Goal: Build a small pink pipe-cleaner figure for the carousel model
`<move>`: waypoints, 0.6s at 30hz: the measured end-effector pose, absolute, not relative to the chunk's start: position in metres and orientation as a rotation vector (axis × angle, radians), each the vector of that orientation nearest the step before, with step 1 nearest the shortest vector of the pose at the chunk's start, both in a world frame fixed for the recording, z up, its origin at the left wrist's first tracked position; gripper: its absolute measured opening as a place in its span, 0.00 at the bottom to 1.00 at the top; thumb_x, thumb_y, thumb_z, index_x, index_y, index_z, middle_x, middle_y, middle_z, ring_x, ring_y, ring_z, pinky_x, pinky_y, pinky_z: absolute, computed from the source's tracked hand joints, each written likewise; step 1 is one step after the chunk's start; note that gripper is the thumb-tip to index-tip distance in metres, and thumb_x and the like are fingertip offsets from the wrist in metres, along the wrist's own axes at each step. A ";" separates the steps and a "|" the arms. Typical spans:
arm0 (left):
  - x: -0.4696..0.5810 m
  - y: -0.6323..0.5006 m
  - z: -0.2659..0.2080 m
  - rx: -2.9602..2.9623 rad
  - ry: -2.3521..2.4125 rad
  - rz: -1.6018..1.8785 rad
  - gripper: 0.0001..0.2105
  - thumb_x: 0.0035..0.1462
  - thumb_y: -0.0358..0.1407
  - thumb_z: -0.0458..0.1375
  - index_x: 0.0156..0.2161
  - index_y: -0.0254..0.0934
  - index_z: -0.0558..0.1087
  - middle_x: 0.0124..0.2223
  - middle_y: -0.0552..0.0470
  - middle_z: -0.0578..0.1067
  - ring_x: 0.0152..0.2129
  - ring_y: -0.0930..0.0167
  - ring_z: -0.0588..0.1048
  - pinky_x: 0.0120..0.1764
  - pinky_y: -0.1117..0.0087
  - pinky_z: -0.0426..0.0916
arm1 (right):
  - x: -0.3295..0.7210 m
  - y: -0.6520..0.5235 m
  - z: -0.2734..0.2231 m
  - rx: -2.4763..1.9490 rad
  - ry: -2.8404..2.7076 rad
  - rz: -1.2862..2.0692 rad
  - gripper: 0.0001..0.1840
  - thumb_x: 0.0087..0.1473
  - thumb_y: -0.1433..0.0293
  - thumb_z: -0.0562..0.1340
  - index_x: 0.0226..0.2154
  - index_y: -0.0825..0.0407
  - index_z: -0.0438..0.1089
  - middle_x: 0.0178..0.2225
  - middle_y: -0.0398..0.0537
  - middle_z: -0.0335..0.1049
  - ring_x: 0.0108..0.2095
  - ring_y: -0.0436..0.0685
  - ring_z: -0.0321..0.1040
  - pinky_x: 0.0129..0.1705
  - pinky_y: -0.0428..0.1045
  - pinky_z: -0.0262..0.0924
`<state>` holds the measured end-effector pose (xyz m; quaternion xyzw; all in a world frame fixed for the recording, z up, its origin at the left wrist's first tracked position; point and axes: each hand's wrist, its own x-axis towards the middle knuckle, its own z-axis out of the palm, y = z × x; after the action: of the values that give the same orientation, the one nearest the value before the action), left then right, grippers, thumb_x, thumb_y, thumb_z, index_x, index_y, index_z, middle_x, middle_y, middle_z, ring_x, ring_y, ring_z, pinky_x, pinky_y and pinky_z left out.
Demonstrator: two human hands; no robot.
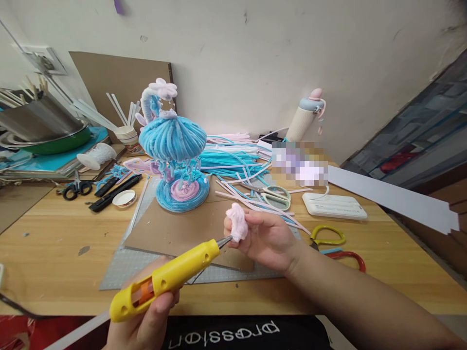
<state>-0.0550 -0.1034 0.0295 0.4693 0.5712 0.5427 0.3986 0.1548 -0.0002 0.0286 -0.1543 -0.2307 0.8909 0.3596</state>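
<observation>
My left hand (153, 311) is wrapped round a yellow hot glue gun (182, 267), with a glue stick (78, 330) poking from its back end. The metal nozzle points right and meets, or nearly meets, the lower edge of a small pale pink fuzzy piece (238, 223). Between the thumb and fingers of my right hand (268, 238), that pink piece is pinched upright. Behind them stands a lamp-like craft (173, 138) of blue pipe cleaners with a pink flower on top and a round coiled base (182, 192).
Brown cardboard (164, 233) lies on a cutting mat (116, 272) under my hands. Pipe cleaners (229, 163), light-handled scissors (275, 197), red-and-yellow-handled scissors (328, 236) and a white power bank (333, 206) lie around. A bottle (302, 119) stands behind; black scissors (77, 188) lie left.
</observation>
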 end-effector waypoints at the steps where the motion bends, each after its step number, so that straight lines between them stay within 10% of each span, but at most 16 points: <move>1: -0.053 -0.103 0.031 1.238 1.466 1.381 0.15 0.49 0.50 0.58 0.23 0.42 0.74 0.19 0.50 0.69 0.19 0.68 0.66 0.28 0.67 0.62 | 0.155 0.000 0.029 -0.396 -0.597 2.297 0.10 0.45 0.69 0.60 0.33 0.57 0.69 0.27 0.45 0.62 0.28 0.50 0.58 0.32 0.47 0.51; 18: -0.066 -0.096 0.023 1.720 1.162 1.355 0.10 0.59 0.40 0.50 0.37 0.44 0.74 0.27 0.51 0.75 0.22 0.68 0.73 0.26 0.68 0.69 | 0.153 -0.001 0.024 -0.299 -0.662 2.259 0.11 0.49 0.68 0.63 0.36 0.56 0.70 0.28 0.44 0.60 0.29 0.49 0.58 0.32 0.45 0.52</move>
<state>-0.0655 -0.0965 0.0234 0.6563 0.4433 0.5167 0.3253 0.1529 -0.0006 0.0244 -0.1169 -0.2585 0.8826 0.3749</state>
